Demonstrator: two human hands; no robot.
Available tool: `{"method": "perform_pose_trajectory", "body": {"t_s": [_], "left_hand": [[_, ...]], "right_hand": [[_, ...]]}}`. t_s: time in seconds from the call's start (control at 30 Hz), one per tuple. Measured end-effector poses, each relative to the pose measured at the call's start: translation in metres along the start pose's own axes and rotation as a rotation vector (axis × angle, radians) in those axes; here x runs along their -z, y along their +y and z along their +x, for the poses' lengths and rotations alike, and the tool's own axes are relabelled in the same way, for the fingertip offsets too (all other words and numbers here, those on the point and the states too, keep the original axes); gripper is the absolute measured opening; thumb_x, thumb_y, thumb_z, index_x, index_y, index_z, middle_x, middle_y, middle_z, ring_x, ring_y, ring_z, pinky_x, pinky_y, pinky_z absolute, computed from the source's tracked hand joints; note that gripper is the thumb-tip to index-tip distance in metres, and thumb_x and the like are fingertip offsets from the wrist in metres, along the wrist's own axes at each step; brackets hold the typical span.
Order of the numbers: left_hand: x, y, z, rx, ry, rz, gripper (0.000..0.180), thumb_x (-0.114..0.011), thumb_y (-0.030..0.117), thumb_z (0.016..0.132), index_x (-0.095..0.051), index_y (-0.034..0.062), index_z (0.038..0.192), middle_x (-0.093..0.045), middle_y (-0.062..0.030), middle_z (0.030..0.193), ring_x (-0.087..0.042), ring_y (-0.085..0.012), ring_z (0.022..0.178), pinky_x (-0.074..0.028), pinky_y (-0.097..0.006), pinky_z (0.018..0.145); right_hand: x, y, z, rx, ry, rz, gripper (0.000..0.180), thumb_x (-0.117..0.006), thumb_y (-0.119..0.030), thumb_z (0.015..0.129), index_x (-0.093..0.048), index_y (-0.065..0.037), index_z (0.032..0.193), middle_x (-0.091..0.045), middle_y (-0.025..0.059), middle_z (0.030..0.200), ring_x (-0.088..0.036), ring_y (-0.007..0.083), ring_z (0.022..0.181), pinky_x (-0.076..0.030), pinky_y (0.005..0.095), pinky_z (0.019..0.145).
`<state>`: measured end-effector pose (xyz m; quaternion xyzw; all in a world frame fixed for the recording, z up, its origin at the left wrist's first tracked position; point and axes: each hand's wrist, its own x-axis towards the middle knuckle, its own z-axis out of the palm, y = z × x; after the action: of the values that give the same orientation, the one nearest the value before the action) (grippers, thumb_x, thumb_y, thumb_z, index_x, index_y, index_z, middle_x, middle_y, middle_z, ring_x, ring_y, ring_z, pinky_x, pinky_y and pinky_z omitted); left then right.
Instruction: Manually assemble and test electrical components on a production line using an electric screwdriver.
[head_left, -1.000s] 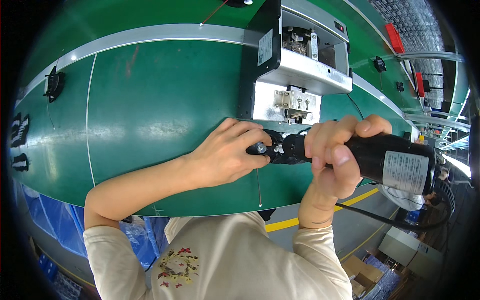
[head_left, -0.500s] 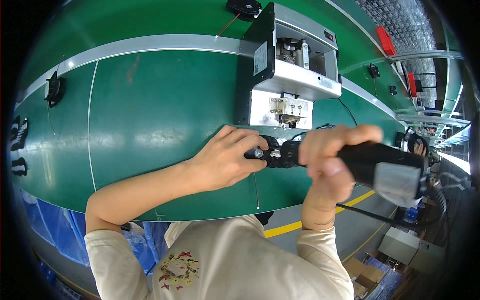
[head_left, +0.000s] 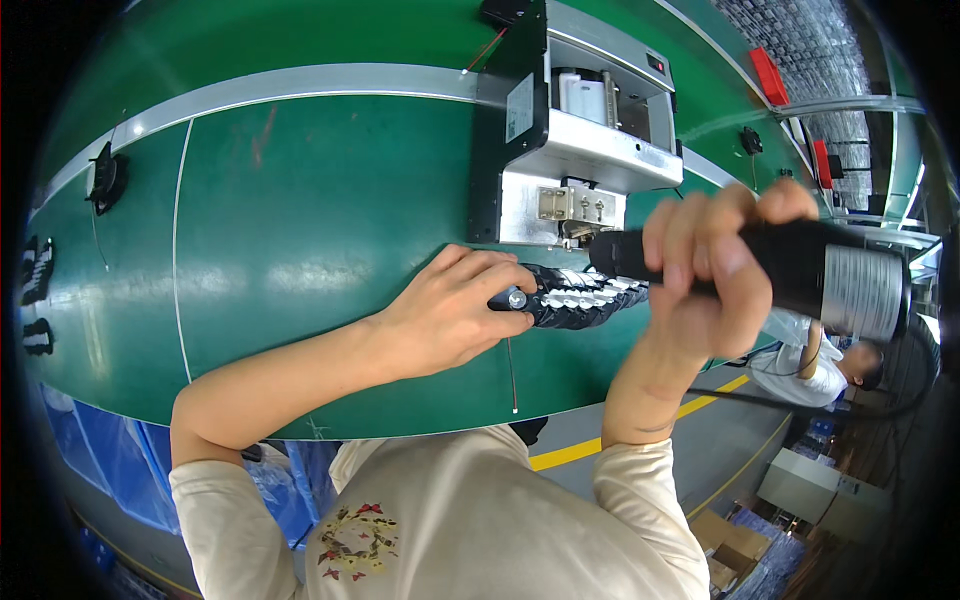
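Driver (head_left: 795, 268), black with a pale label, is gripped in the right hand (head_left: 715, 265), fingers wrapped around its body. It is held above the green table (head_left: 320, 200), its nose pointing left in front of the machine's (head_left: 620, 150) silver block (head_left: 578, 205); whether they touch, I cannot tell. The left hand (head_left: 455, 305) lies low over the table, thumb and fingers closed on the left end of a long black part (head_left: 580, 318). That part rests on the tabletop just before the machine and bears rows of shiny white pieces. A thin wire (head_left: 513, 380) runs from beside this hand toward the near edge.
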<state>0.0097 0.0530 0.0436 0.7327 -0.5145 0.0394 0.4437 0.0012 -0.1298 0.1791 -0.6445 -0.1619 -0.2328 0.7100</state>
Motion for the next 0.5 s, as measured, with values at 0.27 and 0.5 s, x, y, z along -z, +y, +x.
{"method": "perform_pose_trajectory", "body": {"t_s": [0.27,0.5], "left_hand": [[0.001,-0.002,-0.001,0.010,-0.020,-0.004,0.014,-0.078,0.015,0.077,-0.076,0.0134,0.090,-0.062,-0.0042,0.114,-0.060,-0.0264,0.114,-0.045,-0.040,0.092],[0.003,-0.001,-0.001,0.012,-0.035,-0.023,0.020,-0.077,0.013,0.074,-0.076,0.0133,0.093,-0.061,-0.0044,0.116,-0.057,-0.0269,0.118,-0.044,-0.041,0.094]], "right_hand": [[-0.002,-0.002,-0.052,-0.052,0.038,0.021,0.040,-0.058,-0.003,0.085,-0.043,-0.008,0.122,-0.048,0.0032,0.065,-0.045,0.0133,0.043,-0.043,0.0331,0.048],[-0.001,-0.001,-0.066,-0.113,0.003,0.052,0.040,-0.069,0.001,0.085,-0.039,-0.012,0.109,-0.052,0.0046,0.069,-0.052,0.0168,0.054,-0.050,0.0362,0.056]]}}
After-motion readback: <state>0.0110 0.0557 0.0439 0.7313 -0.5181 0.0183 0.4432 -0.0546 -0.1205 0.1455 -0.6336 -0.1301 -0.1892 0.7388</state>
